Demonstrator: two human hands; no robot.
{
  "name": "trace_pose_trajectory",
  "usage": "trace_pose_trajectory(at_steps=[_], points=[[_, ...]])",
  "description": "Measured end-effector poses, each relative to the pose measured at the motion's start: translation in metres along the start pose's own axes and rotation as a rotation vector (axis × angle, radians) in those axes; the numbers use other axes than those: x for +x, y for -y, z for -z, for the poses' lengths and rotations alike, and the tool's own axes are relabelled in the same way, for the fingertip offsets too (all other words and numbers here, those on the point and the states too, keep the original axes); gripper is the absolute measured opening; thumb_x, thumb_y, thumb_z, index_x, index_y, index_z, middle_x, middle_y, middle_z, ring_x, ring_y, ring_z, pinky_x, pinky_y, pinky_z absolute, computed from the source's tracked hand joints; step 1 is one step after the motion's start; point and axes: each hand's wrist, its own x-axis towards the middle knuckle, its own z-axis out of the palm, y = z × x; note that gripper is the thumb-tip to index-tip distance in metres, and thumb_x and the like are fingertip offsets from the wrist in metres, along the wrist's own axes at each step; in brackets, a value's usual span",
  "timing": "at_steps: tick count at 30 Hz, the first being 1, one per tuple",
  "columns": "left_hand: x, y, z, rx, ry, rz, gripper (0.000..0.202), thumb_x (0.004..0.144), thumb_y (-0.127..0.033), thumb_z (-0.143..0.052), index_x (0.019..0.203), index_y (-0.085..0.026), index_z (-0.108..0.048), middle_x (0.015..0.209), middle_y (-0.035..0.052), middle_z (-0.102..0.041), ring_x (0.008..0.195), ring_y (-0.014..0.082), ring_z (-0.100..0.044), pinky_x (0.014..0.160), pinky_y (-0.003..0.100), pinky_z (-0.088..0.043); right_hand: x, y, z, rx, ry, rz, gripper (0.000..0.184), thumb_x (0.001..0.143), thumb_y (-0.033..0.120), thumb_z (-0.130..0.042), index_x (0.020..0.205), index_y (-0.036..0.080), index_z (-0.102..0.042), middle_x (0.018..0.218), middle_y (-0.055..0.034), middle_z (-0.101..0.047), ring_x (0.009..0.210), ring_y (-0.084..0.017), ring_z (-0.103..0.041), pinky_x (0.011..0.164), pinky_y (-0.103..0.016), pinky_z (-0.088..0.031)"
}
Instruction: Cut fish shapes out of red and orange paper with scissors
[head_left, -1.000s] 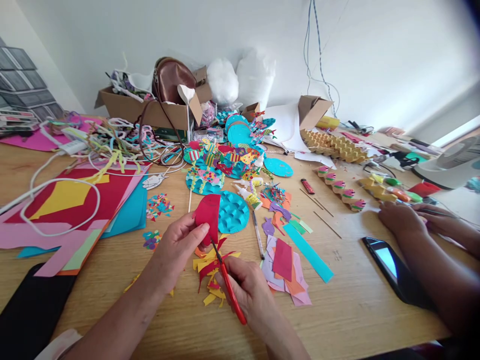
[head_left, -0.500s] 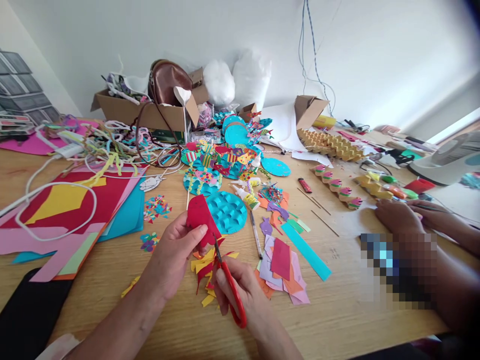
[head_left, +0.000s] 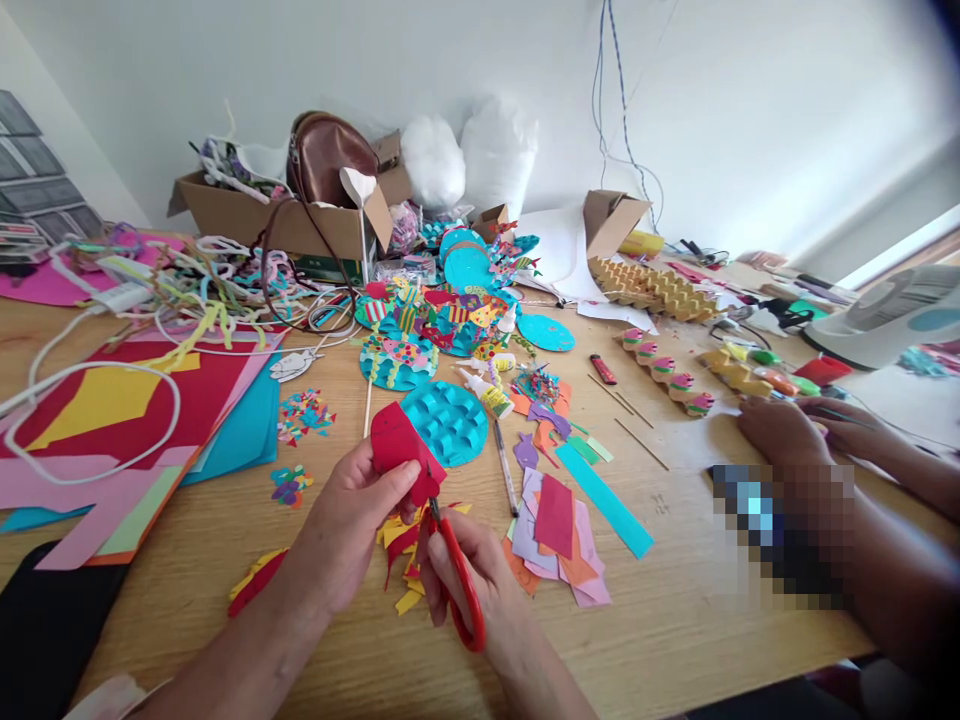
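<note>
A piece of red paper (head_left: pixel 394 445) is pinched between the thumb and fingers of my left hand (head_left: pixel 369 500). My right hand (head_left: pixel 476 560) grips red-handled scissors (head_left: pixel 466 590), their blades at the lower right edge of the paper. Under my hands lie yellow and red paper scraps (head_left: pixel 401 545). Just beyond the red paper is a turquoise disc (head_left: pixel 447 424) covered in raised paper loops. A red and yellow paper piece (head_left: pixel 255 580) lies beside my left forearm, partly covered by it.
Coloured paper sheets (head_left: pixel 210 400) lie at left, below tangled cords. Paper offcuts (head_left: pixel 555 515), a pen (head_left: pixel 505 467) and a glue bottle (head_left: pixel 491 395) lie right of centre. At far right, another person's hands (head_left: pixel 784 432) work near painted egg-carton strips (head_left: pixel 667 372). A cardboard box (head_left: pixel 247 220) stands behind.
The scissors' blades have shifted slightly relative to the red paper, and the paper has tilted a little. More of the red and yellow piece shows beside my left forearm. The view has shifted slightly.
</note>
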Motion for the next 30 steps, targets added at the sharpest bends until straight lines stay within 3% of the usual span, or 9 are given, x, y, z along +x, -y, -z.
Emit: trace_pose_trajectory(at_steps=[19,30], points=[[-0.0012,0.0031,-0.0021,0.013,-0.035,0.031,0.013,0.066,-0.027,-0.071,0.073,-0.017,-0.065,0.058,-0.0029,-0.065,0.054,0.01,-0.051,0.053,0.02,-0.043,-0.0008,0.0009,-0.0001,-0.038,-0.031,0.007,0.038,0.082,0.051,-0.05,0.062,0.019,-0.043,0.045,0.0063,-0.042,0.04,-0.007,-0.036,0.039,-0.017,-0.033],[-0.0016,0.004,-0.0037,0.012,-0.032,0.044,0.013,0.065,-0.027,-0.072,0.071,-0.017,-0.065,0.059,-0.0024,-0.066,0.053,0.0102,-0.051,0.052,0.02,-0.042,-0.0007,-0.0007,0.0003,-0.036,-0.038,-0.001,0.042,0.082,0.054,-0.049,0.058,0.02,-0.043,0.043,0.0063,-0.039,0.037,-0.007,-0.034,0.036,-0.017,-0.031]])
